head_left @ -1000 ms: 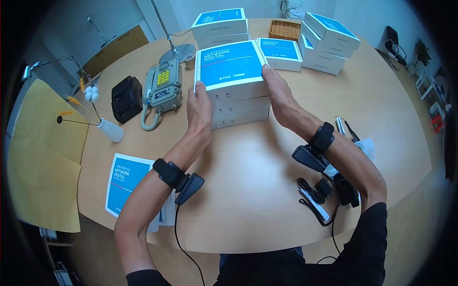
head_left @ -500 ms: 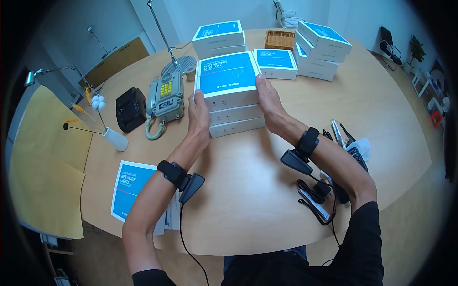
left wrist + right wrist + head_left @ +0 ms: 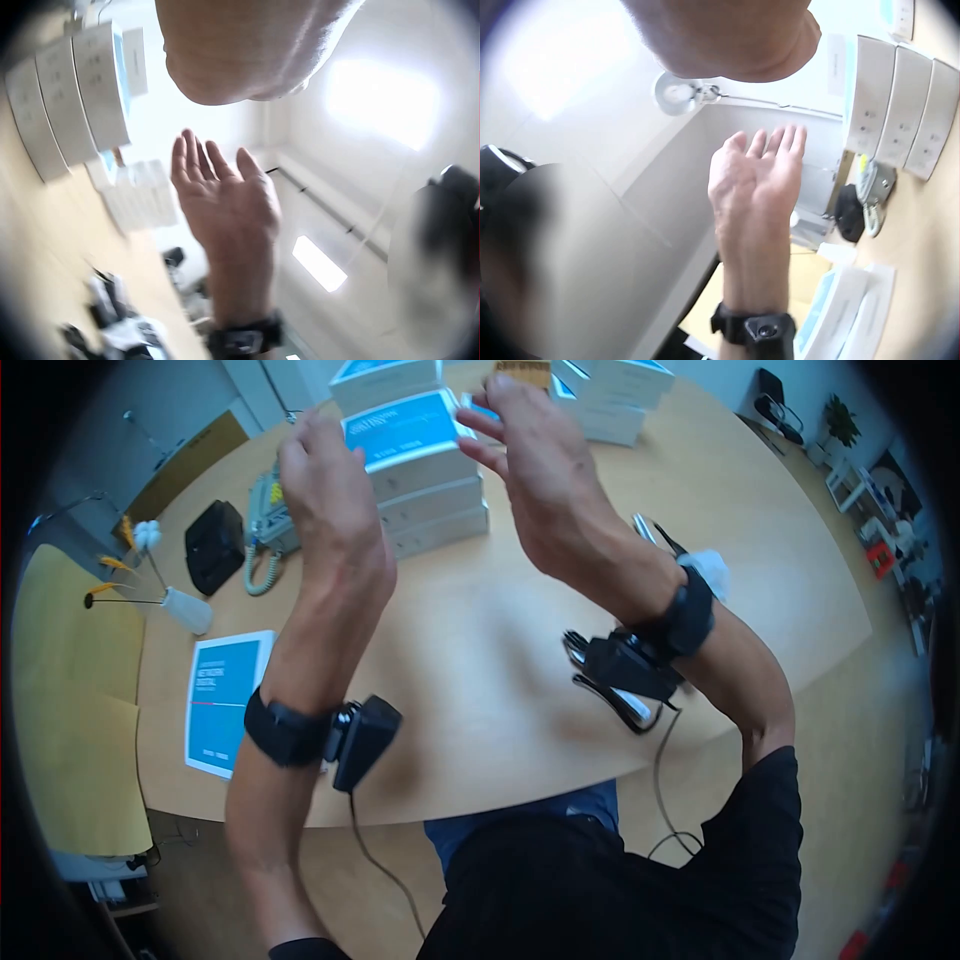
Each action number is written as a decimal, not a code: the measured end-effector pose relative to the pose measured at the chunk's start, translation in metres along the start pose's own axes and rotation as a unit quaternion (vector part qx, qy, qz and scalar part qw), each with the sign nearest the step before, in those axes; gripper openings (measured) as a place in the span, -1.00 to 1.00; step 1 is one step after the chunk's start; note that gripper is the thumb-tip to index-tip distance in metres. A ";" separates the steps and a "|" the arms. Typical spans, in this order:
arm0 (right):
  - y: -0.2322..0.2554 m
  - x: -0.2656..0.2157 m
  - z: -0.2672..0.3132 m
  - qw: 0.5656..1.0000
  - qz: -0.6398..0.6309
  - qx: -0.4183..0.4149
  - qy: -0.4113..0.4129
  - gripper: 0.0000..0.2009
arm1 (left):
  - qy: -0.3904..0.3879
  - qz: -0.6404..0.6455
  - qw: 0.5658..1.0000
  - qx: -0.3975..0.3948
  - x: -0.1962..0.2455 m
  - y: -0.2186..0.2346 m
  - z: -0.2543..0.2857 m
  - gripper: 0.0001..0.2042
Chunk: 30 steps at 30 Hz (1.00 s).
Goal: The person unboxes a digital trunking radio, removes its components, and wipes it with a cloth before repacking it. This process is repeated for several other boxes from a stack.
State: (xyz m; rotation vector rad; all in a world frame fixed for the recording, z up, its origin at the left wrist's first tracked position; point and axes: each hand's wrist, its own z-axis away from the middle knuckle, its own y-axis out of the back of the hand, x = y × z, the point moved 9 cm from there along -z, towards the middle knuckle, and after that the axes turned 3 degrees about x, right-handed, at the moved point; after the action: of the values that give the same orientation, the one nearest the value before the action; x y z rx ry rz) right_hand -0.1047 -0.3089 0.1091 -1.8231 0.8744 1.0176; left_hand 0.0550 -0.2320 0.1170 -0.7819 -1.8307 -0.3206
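Note:
A stack of three white boxes [image 3: 432, 510] with a blue printed lid stands on the table, between and beyond my two raised hands. My left hand [image 3: 335, 490] is held up to the left of the stack and overlaps its edge in the head view. The right wrist view shows that same left hand [image 3: 757, 176] empty, fingers extended. To the stack's right my right hand [image 3: 550, 480] is raised, fingers spread and holding nothing. Its bare palm [image 3: 232, 210] shows in the left wrist view, apart from the boxes.
More boxes [image 3: 612, 420] are stacked at the back, by a wicker basket [image 3: 525, 372]. On the left are a telephone [image 3: 268, 510], a black case [image 3: 215, 547], a white vase [image 3: 187, 610] and blue-covered boxes [image 3: 215, 700]. Cables [image 3: 625, 705] lie at the right front.
Both hands have let go of the box stack's sides and lifted up, closer to the head camera. The head view has tilted down, so the stack sits higher in it.

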 end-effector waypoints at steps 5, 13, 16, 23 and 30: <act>0.014 -0.037 0.099 0.990 -0.116 -0.080 -0.014 -0.61 | 0.036 0.184 0.968 -0.167 0.012 -0.039 0.085 -0.50; 0.083 0.062 0.211 0.935 0.313 -0.142 0.089 -0.85 | 0.279 0.148 0.932 -0.177 -0.152 -0.028 0.107 -0.57; 0.093 0.072 0.210 0.932 0.338 -0.125 0.047 -0.85 | 0.289 0.171 0.923 -0.187 -0.183 -0.026 0.105 -0.58; 0.077 0.065 0.218 0.871 0.447 -0.140 0.147 -0.83 | 0.233 0.179 0.925 -0.241 -0.183 -0.032 0.111 -0.60; 0.072 0.059 0.225 0.854 0.454 -0.160 0.196 -0.83 | 0.227 0.177 0.931 -0.224 -0.182 -0.033 0.110 -0.65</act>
State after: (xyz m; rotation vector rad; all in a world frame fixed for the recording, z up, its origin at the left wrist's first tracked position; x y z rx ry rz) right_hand -0.2080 -0.1435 -0.0364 -1.9297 2.0447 1.4309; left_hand -0.0076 -0.2612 -0.0869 -1.2180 -1.1621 -0.6366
